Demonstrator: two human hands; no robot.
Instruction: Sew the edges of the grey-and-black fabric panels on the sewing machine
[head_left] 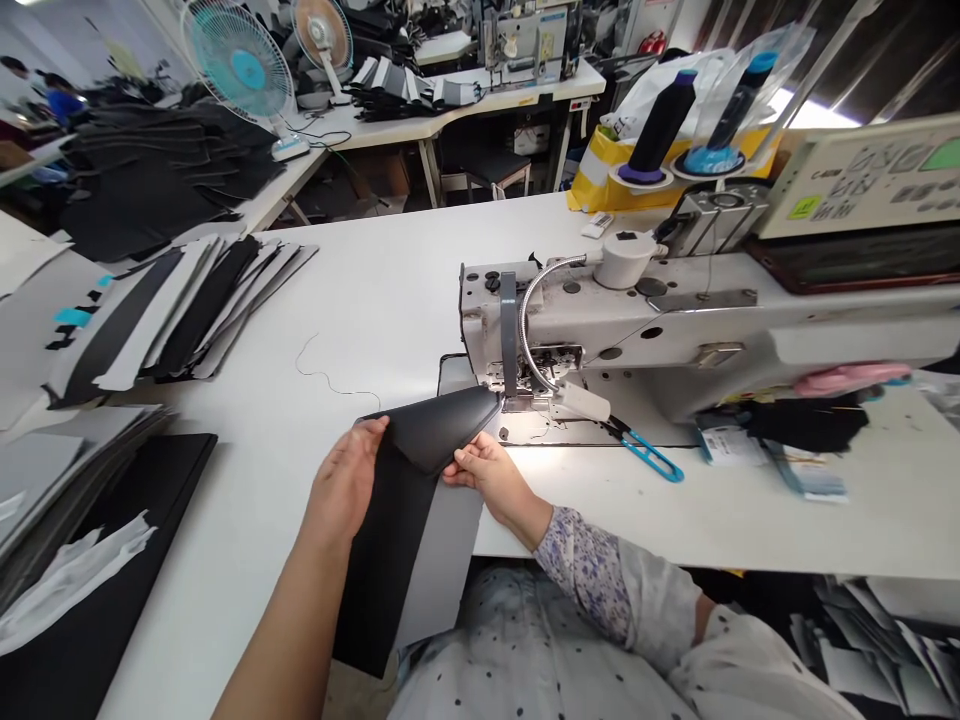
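Observation:
A long black fabric piece point(390, 540) with a grey underside lies over the front edge of the white table point(375, 290), its far end folded over and reaching the needle area of the sewing machine point(675, 320). My left hand point(346, 478) rests on the fabric's left edge, fingers curled over it. On the right side of the fold, my right hand point(484, 470) pinches the fabric just in front of the presser foot point(517, 400).
Blue-handled scissors point(646, 455) lie right of the needle plate. Stacks of black and grey cut pieces point(180, 300) sit at the left, more at the near left point(82, 540). Thread cones point(660, 125) and a control panel point(862, 175) stand behind the machine. Fans point(240, 65) stand on far tables.

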